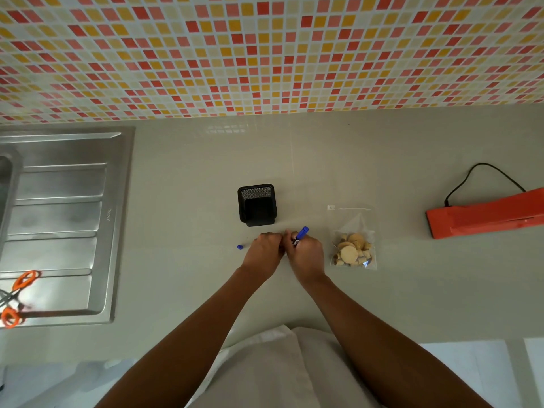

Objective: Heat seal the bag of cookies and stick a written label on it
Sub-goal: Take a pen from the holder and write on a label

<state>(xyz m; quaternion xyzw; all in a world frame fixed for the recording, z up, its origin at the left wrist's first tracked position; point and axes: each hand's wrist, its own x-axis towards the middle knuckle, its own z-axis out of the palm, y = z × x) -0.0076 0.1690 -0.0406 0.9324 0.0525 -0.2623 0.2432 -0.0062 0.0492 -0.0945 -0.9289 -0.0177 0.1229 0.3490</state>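
Observation:
A clear plastic bag of round cookies (352, 245) lies flat on the grey counter, just right of my hands. My right hand (304, 254) grips a blue marker (300, 234), tip down toward the counter. My left hand (265, 250) presses down beside it, fingers curled; whatever lies under the two hands is hidden. The marker's blue cap (240, 247) lies on the counter left of my left hand. An orange heat sealer (482, 216) with a black cord sits at the far right.
A black mesh pen holder (257, 205) stands just behind my hands. A steel sink drainboard (59, 219) fills the left side, with orange-handled scissors (16, 298) on it. A tiled wall runs along the back of the counter.

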